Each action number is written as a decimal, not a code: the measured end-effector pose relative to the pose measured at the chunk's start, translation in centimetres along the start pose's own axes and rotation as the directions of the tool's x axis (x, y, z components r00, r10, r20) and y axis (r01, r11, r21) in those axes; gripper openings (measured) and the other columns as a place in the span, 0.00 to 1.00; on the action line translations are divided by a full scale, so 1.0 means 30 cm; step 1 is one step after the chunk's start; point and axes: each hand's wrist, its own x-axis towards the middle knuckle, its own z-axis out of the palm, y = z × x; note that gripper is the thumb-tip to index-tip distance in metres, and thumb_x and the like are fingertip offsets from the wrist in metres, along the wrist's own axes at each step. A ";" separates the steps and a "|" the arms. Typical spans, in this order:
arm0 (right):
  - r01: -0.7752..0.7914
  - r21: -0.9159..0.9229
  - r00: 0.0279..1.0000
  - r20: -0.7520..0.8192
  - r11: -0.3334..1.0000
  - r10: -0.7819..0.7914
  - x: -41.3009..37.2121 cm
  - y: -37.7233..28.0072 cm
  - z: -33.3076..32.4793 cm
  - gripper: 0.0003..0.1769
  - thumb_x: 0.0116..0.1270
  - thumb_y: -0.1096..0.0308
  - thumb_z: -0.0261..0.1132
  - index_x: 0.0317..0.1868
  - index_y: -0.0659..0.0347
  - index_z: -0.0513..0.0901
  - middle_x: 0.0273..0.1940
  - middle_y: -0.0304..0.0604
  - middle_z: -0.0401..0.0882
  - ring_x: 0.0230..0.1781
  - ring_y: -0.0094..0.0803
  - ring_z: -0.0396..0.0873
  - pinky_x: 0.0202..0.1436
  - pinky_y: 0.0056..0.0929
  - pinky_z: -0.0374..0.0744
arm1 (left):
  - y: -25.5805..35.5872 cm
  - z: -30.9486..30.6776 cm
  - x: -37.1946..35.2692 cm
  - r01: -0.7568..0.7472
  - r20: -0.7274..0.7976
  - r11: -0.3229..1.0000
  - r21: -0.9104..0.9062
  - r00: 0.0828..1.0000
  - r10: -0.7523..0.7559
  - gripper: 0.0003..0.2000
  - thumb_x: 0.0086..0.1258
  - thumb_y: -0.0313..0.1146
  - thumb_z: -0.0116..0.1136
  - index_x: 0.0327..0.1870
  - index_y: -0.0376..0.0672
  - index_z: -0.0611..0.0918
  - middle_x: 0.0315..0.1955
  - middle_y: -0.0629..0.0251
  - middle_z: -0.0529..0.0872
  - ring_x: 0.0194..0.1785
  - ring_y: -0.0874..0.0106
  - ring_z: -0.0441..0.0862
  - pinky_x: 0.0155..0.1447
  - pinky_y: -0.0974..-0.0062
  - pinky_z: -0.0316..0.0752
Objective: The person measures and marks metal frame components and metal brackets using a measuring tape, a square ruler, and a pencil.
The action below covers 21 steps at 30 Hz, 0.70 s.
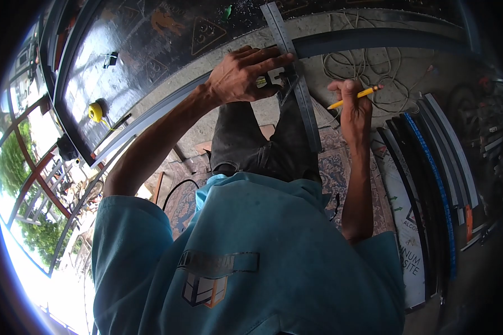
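My left hand (241, 75) grips a combination square, its fingers over the dark head and its thumb below. The square's long steel blade (306, 106) lies across a dark metal bar (374, 40) and reaches back over my legs. Part of the head is hidden under my hand. To the right of the blade, my right hand (355, 114) is closed around a yellow pencil (366, 92). The pencil's tip points left towards the blade, apart from it.
A yellow tape measure (95, 111) and a small dark clip-like piece (110, 60) lie on the dark sheet-topped table (134, 33) to the left. Coiled cord (369, 72) lies on the floor beyond my right hand. Several long metal profiles (430, 162) lie at the right.
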 end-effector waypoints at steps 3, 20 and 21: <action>-0.192 -0.006 0.979 0.067 0.981 0.192 0.040 -0.082 -0.084 0.28 0.71 0.45 0.55 0.34 0.65 0.83 0.25 0.37 0.79 0.26 0.22 0.76 0.30 0.22 0.74 | -0.004 0.002 -0.001 -0.009 -0.003 1.000 -0.002 1.000 0.009 0.41 0.49 0.44 0.72 0.68 0.55 0.67 0.56 0.56 0.78 0.54 0.56 0.79 0.57 0.61 0.76; 0.449 -0.156 0.893 0.061 0.880 -0.445 0.115 -0.068 0.081 0.10 0.57 0.69 0.72 0.40 0.60 0.85 0.39 0.39 0.82 0.49 0.28 0.78 0.48 0.24 0.80 | -0.003 0.003 -0.001 -0.004 -0.019 1.000 0.025 1.000 0.005 0.38 0.51 0.42 0.69 0.68 0.58 0.67 0.55 0.62 0.79 0.51 0.60 0.80 0.59 0.66 0.76; 0.469 -0.180 0.883 0.069 0.865 -0.465 0.112 -0.073 0.083 0.10 0.57 0.70 0.72 0.40 0.60 0.85 0.38 0.38 0.83 0.51 0.28 0.77 0.48 0.24 0.80 | -0.002 0.001 0.000 -0.003 -0.020 1.000 0.026 1.000 0.004 0.38 0.51 0.42 0.69 0.68 0.58 0.67 0.55 0.62 0.79 0.51 0.60 0.80 0.59 0.66 0.76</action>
